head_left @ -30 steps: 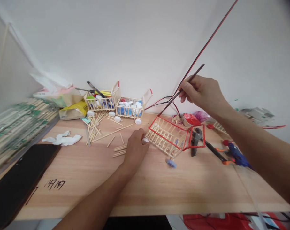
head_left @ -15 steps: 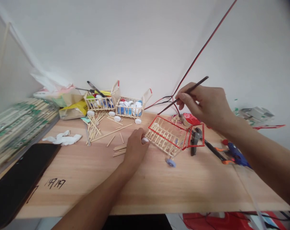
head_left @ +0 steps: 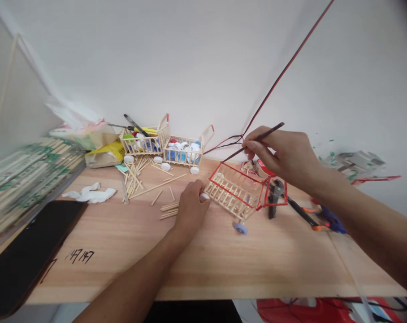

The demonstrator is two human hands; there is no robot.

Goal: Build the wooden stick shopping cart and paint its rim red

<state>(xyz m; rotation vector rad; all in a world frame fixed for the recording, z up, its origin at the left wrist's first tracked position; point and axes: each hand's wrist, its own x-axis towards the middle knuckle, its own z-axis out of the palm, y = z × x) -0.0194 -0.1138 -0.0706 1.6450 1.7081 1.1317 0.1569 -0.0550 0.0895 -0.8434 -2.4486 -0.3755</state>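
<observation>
A small cart built of wooden sticks with red-painted edges (head_left: 239, 190) lies tilted on the wooden table (head_left: 203, 264). My left hand (head_left: 190, 210) is closed on its white wheel at the left end, steadying it. A thin dark paintbrush (head_left: 257, 139) is pinched in my right hand (head_left: 284, 154), fingers closed, the tip pointing down-left toward the cart's upper red rim. A red paint dish (head_left: 266, 167) sits just behind the cart, partly hidden by that hand.
Two unpainted stick carts (head_left: 163, 143) filled with bottle caps stand at the back. Loose sticks (head_left: 146, 181) and a crumpled tissue (head_left: 89, 194) lie left. A blue glue gun (head_left: 327, 217) and pliers (head_left: 275, 197) lie right. Red and black wires (head_left: 277, 80) hang along the wall. A black mat (head_left: 28, 251) covers the near-left corner.
My right hand has come down and slightly left with the brush, closer to the cart's rim. My left hand and the cart have stayed put.
</observation>
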